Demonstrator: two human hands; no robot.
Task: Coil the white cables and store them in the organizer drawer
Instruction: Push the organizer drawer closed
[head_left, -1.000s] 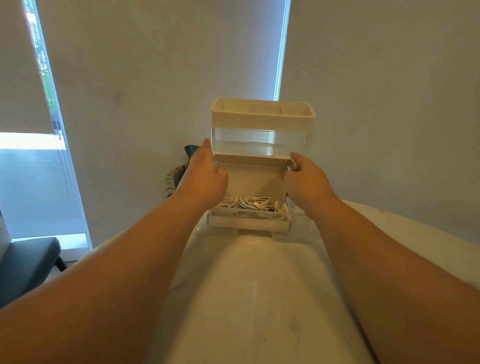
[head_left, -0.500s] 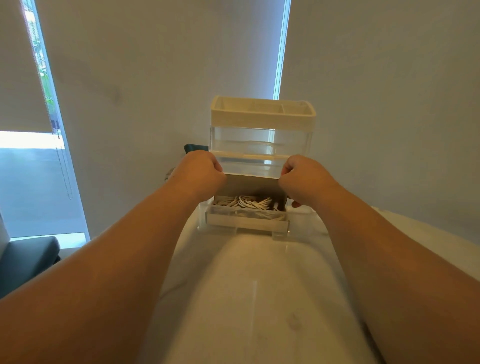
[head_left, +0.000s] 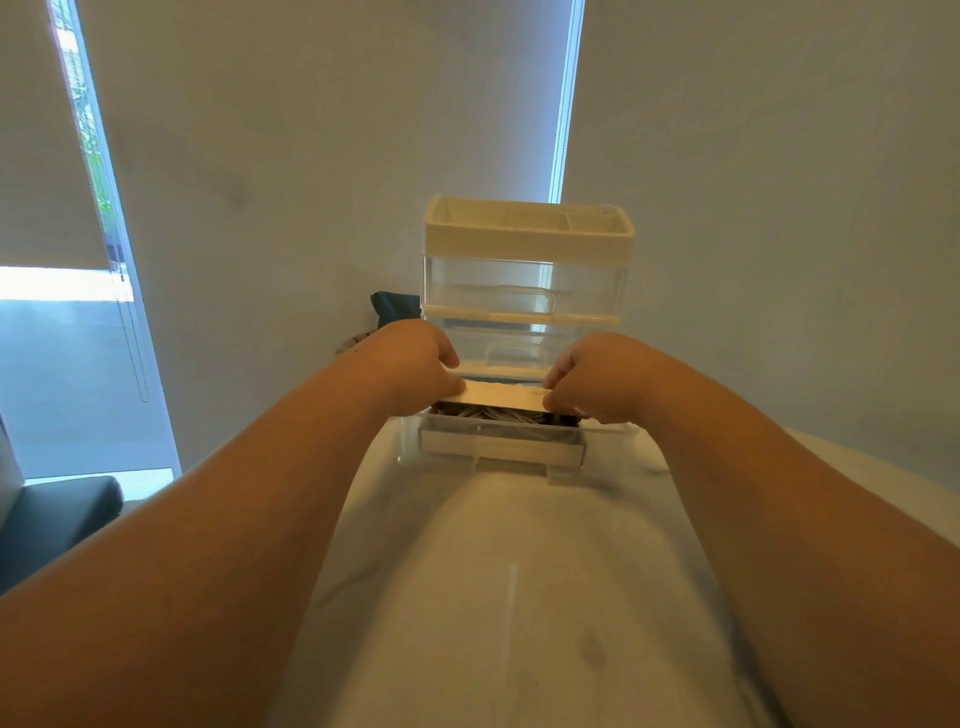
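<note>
Both hands are up at the organizer (head_left: 527, 244), which stands at the far end of the pale desk (head_left: 519, 597) against the wall. The left hand (head_left: 415, 364) is curled, thumb and fingers pinching the left end of a cream flap (head_left: 504, 397). The right hand (head_left: 592, 374) does the same at the right end, so the flap is grasped from both sides. It lies nearly level over the bottom drawer (head_left: 501, 452), which stands out towards the person.

The white cables (head_left: 498, 414) are inside that drawer, a bundle showing in the dark slot between the flap and the drawer's front wall. How neatly they are coiled cannot be told from here, because the flap hides most of them.

Higher up, the organizer has clear drawers with moulded handles and a cream top tray split into compartments. The knuckles cover the flap's corners, and the two forearms run in from the bottom corners of the view, hiding the desk edges.

Just left of the organizer, a dark object (head_left: 395, 306) and a bit of something woven (head_left: 353, 340) peek out behind the left hand. Far left there is a bright window with a roller blind (head_left: 47, 130) and its bead cord (head_left: 130, 338), with a dark chair seat (head_left: 57, 514) below.
</note>
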